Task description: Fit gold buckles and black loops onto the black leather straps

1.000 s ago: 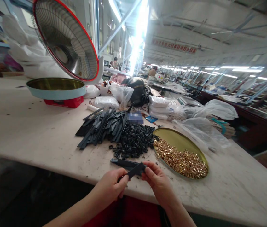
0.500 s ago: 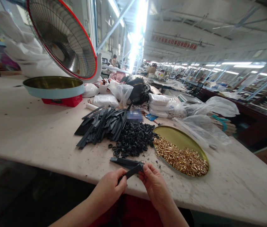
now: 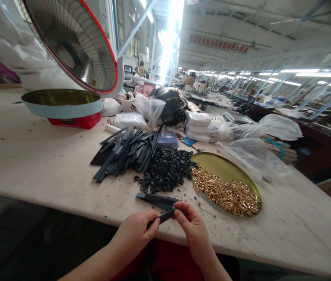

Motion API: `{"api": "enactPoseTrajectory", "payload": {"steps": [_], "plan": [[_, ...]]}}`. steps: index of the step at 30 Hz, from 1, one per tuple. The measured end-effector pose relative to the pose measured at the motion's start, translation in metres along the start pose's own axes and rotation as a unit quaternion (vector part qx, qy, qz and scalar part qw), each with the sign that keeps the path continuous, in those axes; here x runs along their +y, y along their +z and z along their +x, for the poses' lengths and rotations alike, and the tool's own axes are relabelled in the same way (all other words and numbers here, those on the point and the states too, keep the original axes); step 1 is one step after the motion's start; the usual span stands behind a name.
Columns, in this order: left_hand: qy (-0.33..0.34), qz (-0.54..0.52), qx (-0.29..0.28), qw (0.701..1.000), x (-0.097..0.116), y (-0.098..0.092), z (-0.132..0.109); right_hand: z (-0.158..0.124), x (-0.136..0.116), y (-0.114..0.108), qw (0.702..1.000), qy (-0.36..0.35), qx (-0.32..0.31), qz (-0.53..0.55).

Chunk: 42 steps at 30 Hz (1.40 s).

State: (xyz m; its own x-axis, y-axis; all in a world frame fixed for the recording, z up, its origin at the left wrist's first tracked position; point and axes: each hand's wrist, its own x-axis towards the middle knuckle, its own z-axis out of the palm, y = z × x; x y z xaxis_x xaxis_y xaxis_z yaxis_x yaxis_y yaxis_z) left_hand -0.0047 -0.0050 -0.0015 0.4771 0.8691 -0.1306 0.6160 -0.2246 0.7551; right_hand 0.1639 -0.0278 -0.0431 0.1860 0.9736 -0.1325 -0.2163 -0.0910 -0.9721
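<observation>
My left hand [image 3: 138, 230] is closed on one end of a black strap [image 3: 167, 215], thumb on top. At the strap's other end, my right hand [image 3: 191, 223] pinches it between thumb and fingers; whether a small part sits in that pinch I cannot make out. Just beyond the hands, more black straps [image 3: 156, 200] lie on the table. Behind them is a heap of small black loops [image 3: 168, 169], with a pile of long black strips [image 3: 127, 154] to its left. A round gold tray [image 3: 220, 166] at right holds many gold metal clasps [image 3: 231, 195].
On the pale table [image 3: 50, 171], a round tin [image 3: 62, 111] rests on a red box [image 3: 74, 121] below a red-rimmed heater [image 3: 74, 47]. Plastic bags [image 3: 150, 109], white packets [image 3: 199, 123] and a black bag [image 3: 169, 107] crowd the back. People work farther off.
My right fingers have shifted round the strap's end, and the strap between my hands looks shorter and sits slightly lower. The camera view has shifted a little.
</observation>
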Motion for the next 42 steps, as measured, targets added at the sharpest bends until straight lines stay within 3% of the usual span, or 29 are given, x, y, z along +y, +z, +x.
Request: {"api": "enactPoseTrajectory", "payload": {"steps": [3, 9, 18, 21, 27, 38, 42], "plan": [[0.004, 0.011, -0.014, 1.000, 0.004, -0.002, 0.001, -0.002, -0.002, -0.002, 0.999, -0.026, -0.010, -0.039], [0.003, -0.013, 0.010, 1.000, 0.007, 0.010, 0.002, -0.006, -0.008, 0.007, 0.992, 0.018, 0.018, 0.122], [0.027, -0.039, 0.043, 0.998, 0.002, 0.018, 0.005, -0.010, -0.008, 0.019, 0.926, 0.114, 0.015, 0.359], [0.025, -0.038, 0.049, 0.998, 0.001, 0.019, 0.007, -0.010, -0.008, 0.019, 0.917, 0.117, 0.031, 0.379], [0.032, -0.058, 0.058, 0.996, 0.001, 0.022, 0.009, -0.009, -0.010, 0.022, 0.917, 0.107, 0.001, 0.385], [0.047, -0.084, 0.064, 0.993, -0.004, 0.033, 0.017, -0.006, -0.003, 0.025, 0.882, 0.159, 0.061, 0.439], [0.039, -0.084, 0.069, 0.993, -0.003, 0.032, 0.017, -0.008, -0.003, 0.031, 0.901, 0.143, 0.043, 0.408]]}}
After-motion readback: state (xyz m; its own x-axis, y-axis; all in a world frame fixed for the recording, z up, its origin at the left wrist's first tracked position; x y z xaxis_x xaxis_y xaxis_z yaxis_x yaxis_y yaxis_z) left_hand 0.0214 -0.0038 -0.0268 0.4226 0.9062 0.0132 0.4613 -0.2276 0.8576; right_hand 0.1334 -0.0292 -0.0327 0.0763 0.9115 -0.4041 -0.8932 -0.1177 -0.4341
